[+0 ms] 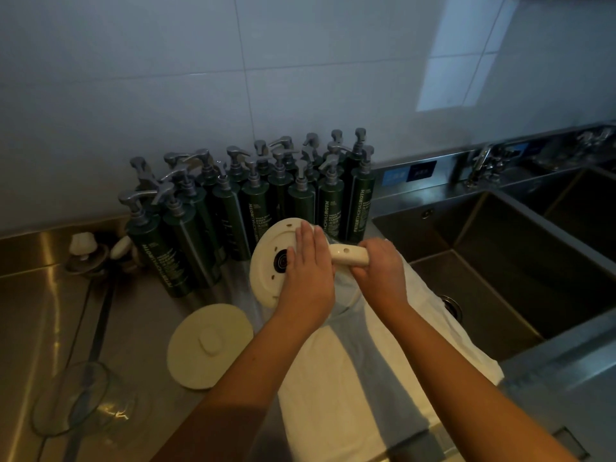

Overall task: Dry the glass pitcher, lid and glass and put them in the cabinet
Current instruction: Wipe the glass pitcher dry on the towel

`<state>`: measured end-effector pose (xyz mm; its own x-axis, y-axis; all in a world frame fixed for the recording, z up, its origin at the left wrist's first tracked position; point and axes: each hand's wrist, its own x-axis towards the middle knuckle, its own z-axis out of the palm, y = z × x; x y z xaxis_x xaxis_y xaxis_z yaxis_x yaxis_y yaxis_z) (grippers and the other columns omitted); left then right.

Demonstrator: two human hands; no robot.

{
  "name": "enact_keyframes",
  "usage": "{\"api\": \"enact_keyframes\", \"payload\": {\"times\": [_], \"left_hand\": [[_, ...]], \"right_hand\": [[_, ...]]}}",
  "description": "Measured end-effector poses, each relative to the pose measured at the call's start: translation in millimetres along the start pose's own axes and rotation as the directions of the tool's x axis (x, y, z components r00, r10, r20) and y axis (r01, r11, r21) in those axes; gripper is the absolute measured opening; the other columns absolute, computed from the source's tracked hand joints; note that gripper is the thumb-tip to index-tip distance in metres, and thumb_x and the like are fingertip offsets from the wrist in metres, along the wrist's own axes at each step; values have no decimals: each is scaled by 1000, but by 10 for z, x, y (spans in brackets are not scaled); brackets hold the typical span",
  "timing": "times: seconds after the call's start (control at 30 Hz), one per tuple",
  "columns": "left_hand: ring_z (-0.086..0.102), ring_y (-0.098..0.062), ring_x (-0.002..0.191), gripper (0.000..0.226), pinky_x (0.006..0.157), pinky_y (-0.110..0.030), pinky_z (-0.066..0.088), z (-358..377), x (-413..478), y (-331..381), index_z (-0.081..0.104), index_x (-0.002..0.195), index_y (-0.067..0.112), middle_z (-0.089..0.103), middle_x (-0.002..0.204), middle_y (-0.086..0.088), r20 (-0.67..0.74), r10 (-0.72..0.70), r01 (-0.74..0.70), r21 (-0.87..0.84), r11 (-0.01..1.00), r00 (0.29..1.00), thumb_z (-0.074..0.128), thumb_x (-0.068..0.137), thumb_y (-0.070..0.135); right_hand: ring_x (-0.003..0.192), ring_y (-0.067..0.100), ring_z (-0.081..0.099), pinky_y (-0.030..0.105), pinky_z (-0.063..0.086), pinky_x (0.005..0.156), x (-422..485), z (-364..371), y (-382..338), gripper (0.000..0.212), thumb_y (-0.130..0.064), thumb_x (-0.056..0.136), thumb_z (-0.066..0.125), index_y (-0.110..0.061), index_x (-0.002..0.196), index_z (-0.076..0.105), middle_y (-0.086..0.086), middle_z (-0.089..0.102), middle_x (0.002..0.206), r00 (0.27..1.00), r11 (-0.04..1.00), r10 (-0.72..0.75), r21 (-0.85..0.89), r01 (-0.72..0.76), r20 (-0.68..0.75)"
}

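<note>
Green pump bottles (328,208): "PETER THOMAS ROTH", "BODY CLEANSER". Sink-ledge labels (410,173) illegible.

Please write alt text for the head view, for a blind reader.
Over a white towel, the right hand grips the handle of a tipped pitcher while the left hand lies flat on its cream base. Its lid and a glass lie on the steel counter.

Left grip (305,261) flat, right grip (380,266) tightly curled.
</note>
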<state>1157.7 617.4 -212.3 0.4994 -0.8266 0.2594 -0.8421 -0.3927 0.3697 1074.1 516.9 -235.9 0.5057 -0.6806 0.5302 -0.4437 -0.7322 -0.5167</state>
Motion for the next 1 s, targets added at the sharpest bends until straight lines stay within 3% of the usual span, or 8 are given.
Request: {"api": "enact_keyframes", "payload": {"times": [0.1,0.2,0.33,0.4,0.47,0.63,0.87,1.0], "left_hand": [[-10,-30,143,62,110,-37,-7,86,30,59,-4,147,1,-11,155,-19,-24,72,-72,4,997,997,32,100,20],[-17,-25,140,64,108,-37,-8,191,71,111,-9,145,5,-11,155,-16,31,85,-85,19,996,996,35,100,21],[34,-34,133,58,99,-50,27,269,113,139,39,136,-4,41,142,-23,-71,183,-166,199,966,980,45,87,25],[41,-34,130,57,98,-50,27,291,100,103,43,135,-3,45,140,-20,-68,235,-211,251,945,970,45,86,26],[42,-34,130,65,98,-53,30,274,73,73,42,136,-2,44,141,-19,-64,285,-259,265,929,956,61,80,26],[46,-31,127,80,93,-57,39,262,27,-29,44,135,0,48,139,-13,-33,270,-251,278,927,962,80,68,26],[47,-31,127,71,92,-59,41,153,-9,-107,49,133,3,49,139,-11,-80,310,-274,296,915,947,75,71,25],[50,-30,124,53,90,-59,43,19,12,-267,53,130,6,54,135,-8,-138,385,-297,423,856,913,50,83,30]], "right_hand": [[78,14,47,25,32,70,-25,-72,41,23,-18,77,73,-5,93,63,9,60,88,997,997,69,-41,-68,37],[77,19,53,25,33,67,-37,-105,52,24,-22,79,72,-5,94,63,10,62,87,998,997,33,-72,-29,44],[77,20,56,25,35,64,-2,-159,63,26,-29,84,66,-8,97,61,9,62,89,996,985,22,-170,-6,90],[77,20,55,25,35,64,20,-192,71,24,-27,85,65,-8,98,60,9,62,90,994,982,20,-190,1,111],[78,19,54,26,37,65,47,-209,58,20,-24,86,63,-8,98,58,8,60,90,989,981,37,-193,-9,143],[79,11,49,23,36,67,90,-225,42,15,-18,86,63,-10,97,55,-1,54,86,970,993,122,-26,-119,212],[81,13,50,26,40,70,56,-150,-54,12,-13,86,63,-10,95,56,-1,53,86,974,984,146,79,-162,174],[81,13,51,27,42,71,63,-5,-178,12,-9,86,60,-11,97,54,-2,53,87,968,955,180,206,-214,175]]}}
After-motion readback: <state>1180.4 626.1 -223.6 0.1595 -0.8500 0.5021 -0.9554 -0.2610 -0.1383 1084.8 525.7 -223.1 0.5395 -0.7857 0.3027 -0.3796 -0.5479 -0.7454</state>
